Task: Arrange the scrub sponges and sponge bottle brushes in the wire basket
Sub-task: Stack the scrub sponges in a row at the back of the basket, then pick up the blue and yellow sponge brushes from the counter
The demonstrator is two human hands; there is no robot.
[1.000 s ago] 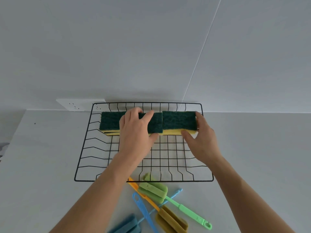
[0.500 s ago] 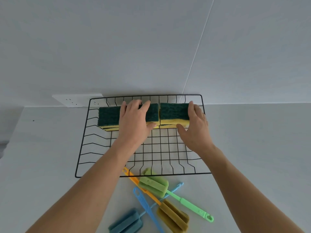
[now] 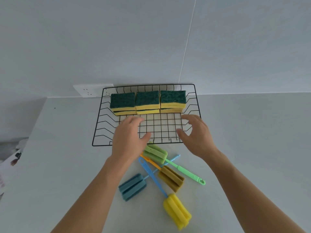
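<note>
A black wire basket (image 3: 101, 125) sits on a pale table (image 3: 252, 132), its far side close to a grey wall (image 3: 134, 39) that bears a white socket plate (image 3: 91, 91). Inside the basket, along the far side, stand three stacks of scrub sponges side by side and touching: a left stack (image 3: 122, 103), a middle stack (image 3: 147, 101) and a right stack (image 3: 173, 100). Each stack shows two sponges, green scouring face up over a yellow body, which gives six sponges in all. The rest of the basket floor is bare grid.

Four bottle brushes lie on the table just in front of the basket, handles crossing one another: a green brush (image 3: 155, 153), a brown brush (image 3: 171, 178), a blue brush (image 3: 132, 186) and a yellow brush (image 3: 177, 211).

The left hand (image 3: 128, 142) hovers over the near left part of the basket, fingers spread and empty. The right hand (image 3: 196, 135) hovers over the near right part, fingers curled loosely apart and likewise empty. Neither hand touches a sponge or a brush.
</note>
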